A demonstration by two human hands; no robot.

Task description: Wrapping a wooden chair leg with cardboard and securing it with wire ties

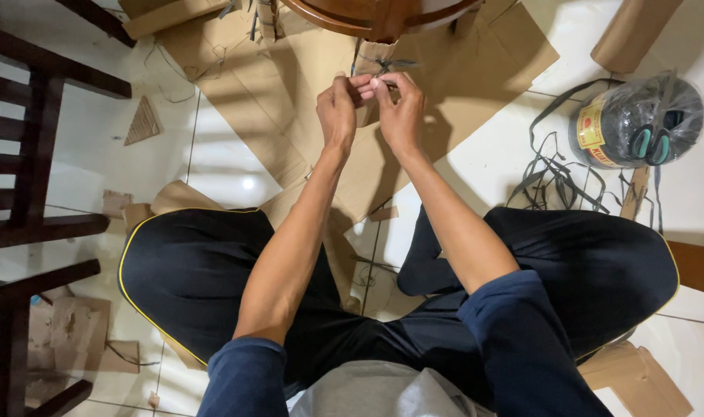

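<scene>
Where both hands [371, 108] meet, pinched dark strap [390, 66] barely visible, fingers [363, 81] covering it.

White tile floor [483, 166]: flattened cardboard [290, 85], strap roll [638, 120], cardboard scraps [143, 122].

Wooden table leg [383, 19] just beyond hands
</scene>
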